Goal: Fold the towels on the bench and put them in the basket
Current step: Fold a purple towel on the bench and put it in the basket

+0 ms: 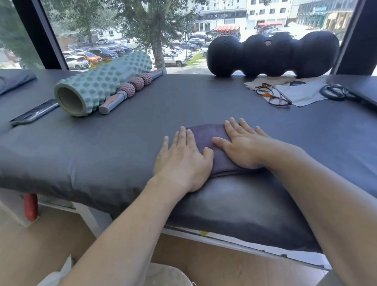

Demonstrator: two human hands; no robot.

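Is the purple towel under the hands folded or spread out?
Folded: the purple towel is a compact pad on the bench, with the left hand and right hand flat on it.

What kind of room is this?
Probably a gym or physiotherapy room: a padded bench by a window carries a ridged foam roller, a massage stick and a black knobbed roller.

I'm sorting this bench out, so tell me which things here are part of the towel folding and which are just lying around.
Job: purple towel, pressed flat by left hand and right hand; bench.

Lying about: foam roller, massage stick, black peanut roller, glasses, scissors.
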